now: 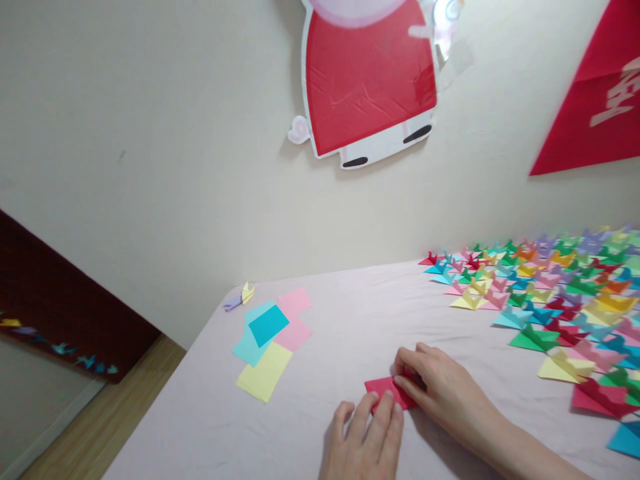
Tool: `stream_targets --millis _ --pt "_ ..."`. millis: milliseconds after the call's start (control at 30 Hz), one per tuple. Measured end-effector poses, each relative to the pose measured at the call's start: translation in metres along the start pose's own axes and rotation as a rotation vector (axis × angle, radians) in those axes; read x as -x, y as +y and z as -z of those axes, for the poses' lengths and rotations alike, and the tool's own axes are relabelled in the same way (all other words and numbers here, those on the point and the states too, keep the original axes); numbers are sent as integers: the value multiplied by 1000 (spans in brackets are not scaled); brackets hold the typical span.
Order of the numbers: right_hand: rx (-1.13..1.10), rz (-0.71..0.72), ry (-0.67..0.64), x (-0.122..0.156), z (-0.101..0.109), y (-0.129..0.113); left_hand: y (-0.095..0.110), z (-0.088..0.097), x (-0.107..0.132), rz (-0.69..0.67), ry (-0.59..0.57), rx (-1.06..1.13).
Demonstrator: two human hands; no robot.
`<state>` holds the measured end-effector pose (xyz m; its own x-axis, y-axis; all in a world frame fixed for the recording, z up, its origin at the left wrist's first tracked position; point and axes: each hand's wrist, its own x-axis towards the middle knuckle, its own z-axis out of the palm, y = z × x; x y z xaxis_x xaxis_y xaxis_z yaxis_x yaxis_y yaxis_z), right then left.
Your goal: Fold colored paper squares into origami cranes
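Observation:
A small red sheet of paper (380, 385) lies on the pale cloth-covered surface, partly covered by both hands. My left hand (367, 433) rests on its near edge with the fingers stretched out and the fingertips pressing it down. At the paper's right end, my right hand (440, 383) pinches it between thumb and curled fingers. That end is mostly hidden under the right hand, so any fold there cannot be made out.
Loose yellow (265, 373), blue (269, 325) and pink sheets (295, 332) overlap at the left. Two small folded paper figures (240, 297) sit at the back left corner. Many colourful origami cranes (565, 327) stand in rows on the right. A wall (200, 167) rises behind.

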<state>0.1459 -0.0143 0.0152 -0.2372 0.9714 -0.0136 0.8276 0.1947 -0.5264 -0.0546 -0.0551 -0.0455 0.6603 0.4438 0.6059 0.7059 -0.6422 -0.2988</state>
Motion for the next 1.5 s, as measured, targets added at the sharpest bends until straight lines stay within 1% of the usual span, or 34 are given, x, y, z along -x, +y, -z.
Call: stream_targets --millis 100,200,300,367,433,567,667,800,967,1167,1300,1400,1500 --pt "-5 9 2 1 -3 2 -2 -1 -1 -13 -47 22" --pt "-12 31 38 1 -7 5 -4 0 -7 -21 -95 56" --pt "-19 43 67 2 -9 5 -7 3 -14 -15 -78 106" --pt "-17 38 64 3 -8 1 -8 5 -18 -6 -49 132" --pt "-9 32 60 6 -5 -4 -9 6 -18 -1 -50 146" --pt "11 0 63 15 -1 -16 -12 6 -15 -17 -113 209" --pt "8 -6 74 18 -2 -19 -16 9 -16 -28 -173 287" --pt "-9 16 82 17 -4 -18 -18 15 -20 1 -232 349" --pt "-47 22 49 13 -5 -10 -16 18 -22 23 -278 349" --pt "-148 59 49 12 -4 2 -25 21 -16 23 -191 239" --pt "-273 80 46 12 0 7 -28 25 -15 1 -73 171" --pt "-397 76 43 13 3 12 -26 20 -10 6 -4 141" --pt "-476 63 39 14 3 17 -26 14 0 26 15 122"
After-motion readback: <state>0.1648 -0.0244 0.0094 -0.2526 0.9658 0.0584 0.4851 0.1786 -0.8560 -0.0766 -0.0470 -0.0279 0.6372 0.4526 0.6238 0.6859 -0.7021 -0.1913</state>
